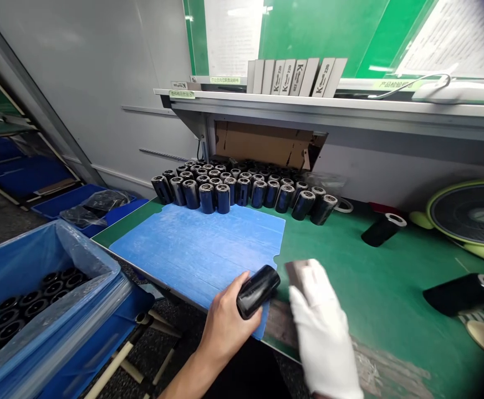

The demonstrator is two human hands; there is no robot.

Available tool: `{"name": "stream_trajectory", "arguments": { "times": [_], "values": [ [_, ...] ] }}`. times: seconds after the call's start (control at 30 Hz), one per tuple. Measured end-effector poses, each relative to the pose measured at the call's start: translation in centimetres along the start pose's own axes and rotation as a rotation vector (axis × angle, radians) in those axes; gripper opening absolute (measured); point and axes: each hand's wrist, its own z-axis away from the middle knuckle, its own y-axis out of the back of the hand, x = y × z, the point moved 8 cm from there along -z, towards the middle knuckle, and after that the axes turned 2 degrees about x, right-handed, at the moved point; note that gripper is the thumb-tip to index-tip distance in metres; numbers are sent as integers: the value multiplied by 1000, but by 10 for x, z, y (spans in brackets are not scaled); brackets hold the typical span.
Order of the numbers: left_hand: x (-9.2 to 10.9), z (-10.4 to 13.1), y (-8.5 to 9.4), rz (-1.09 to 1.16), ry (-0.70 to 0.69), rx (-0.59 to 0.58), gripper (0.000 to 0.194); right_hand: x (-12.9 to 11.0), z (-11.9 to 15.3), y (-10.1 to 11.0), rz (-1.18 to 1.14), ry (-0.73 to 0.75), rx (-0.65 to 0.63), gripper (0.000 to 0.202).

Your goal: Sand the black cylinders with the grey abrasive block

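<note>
Near the front edge of the bench, my bare left hand (232, 316) is wrapped around a glossy black cylinder (258, 291), which lies tilted with its far end up and to the right. Just to its right is my right hand (320, 327) in a white glove, smeared by motion. Its fingers are closed on a small flat grey-brown block (295, 272), apart from the cylinder; the block's exact kind is not clear. Beneath the left hand a blue sheet (200, 244) covers part of the green bench top (329, 249).
Several black cylinders (223, 198) stand in rows at the back. Others, one black cylinder (381, 230) among them, are at the right near a green fan (474, 216). A lined blue bin (112, 310) of cylinders stands left. Above runs a shelf (225, 101) with small boxes (295, 77).
</note>
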Motion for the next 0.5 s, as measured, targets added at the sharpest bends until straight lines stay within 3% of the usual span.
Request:
{"name": "stream_trajectory", "arguments": {
  "times": [0.1,0.23,0.37,0.43,0.5],
  "values": [
    [-1,2,-5,36,-37,-22,52,-41,12,-36,161,322,-161,46],
    [-2,3,-2,15,-63,30,56,-47,7,-46,295,287,-83,46],
    [-5,3,-6,92,-51,-39,34,-60,6,-58,244,391,-183,47],
    [-5,3,-4,65,-62,-12,40,-40,-13,-52,135,234,-177,45],
    [-5,3,-2,16,-65,39,55,0,-38,-38,44,-50,-148,48]
  ]
}}
